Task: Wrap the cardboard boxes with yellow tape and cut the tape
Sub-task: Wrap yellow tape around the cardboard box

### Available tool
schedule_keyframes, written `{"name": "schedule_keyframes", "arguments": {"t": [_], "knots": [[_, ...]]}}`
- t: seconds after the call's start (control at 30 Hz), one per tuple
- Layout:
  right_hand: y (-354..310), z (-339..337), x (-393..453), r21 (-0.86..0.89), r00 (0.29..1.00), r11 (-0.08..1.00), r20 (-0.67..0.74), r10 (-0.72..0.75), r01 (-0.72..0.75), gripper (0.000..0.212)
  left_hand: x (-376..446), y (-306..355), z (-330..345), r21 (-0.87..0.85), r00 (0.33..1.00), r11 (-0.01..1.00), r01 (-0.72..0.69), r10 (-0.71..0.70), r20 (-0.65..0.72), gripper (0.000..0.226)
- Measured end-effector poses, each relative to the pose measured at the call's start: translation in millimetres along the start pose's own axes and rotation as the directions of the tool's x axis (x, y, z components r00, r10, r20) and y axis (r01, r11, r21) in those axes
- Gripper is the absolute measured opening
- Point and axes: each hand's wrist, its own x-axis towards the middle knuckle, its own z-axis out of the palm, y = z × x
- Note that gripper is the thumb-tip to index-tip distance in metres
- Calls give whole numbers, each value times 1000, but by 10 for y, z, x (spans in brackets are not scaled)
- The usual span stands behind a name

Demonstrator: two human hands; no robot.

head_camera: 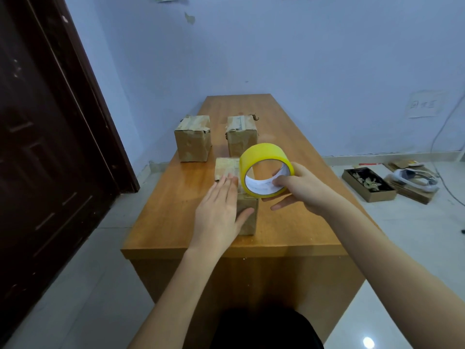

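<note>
We press our left hand (pixel 221 212) flat, fingers straight, on the near brown cardboard box (pixel 247 217) so it stays put on the orange-brown wooden worktop (pixel 289 222). Our right hand (pixel 302 190) grips the wide roll of yellow tape (pixel 264 170) just above that box, fingers hooked inside its white core. To do this well, we judge the free end should be stuck down firmly first, then the roll drawn taut and square over the box. The box looks worn and scuffed. Farther back stand two more battered cardboard boxes, one left (pixel 193 138), one right (pixel 242 134), well apart.
</note>
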Motion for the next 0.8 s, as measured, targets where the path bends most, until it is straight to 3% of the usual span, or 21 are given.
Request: {"name": "schedule_keyframes", "arguments": {"t": [0.07, 0.2, 0.3, 0.53, 0.7, 0.8], "knots": [[-6, -38, -3, -60, 1000, 998, 15, 15, -14, 5, -13, -6, -5, 5, 1000, 1000, -4, 4, -14, 71], [109, -297, -28, -133, 992, 989, -114, 56, -71, 12, -12, -39, 12, 8, 999, 1000, -3, 3, -37, 68], [317, -437, -117, -176, 990, 975, -64, 127, -136, 13, 26, -21, 53, 11, 999, 999, -33, 34, -30, 68], [780, -57, -50, 17, 966, 966, 4, 257, -257, 14, 7, -24, 18, -22, 999, 998, -51, 51, 0, 77], [837, -7, -31, 115, 969, 963, 2, 246, -245, 17, 73, -10, 70, -49, 1000, 999, -13, 14, 23, 68], [828, 8, -47, 320, 975, 927, -42, 219, -195, 17, 87, -25, 134, -76, 999, 996, 46, -48, -26, 62]]}}
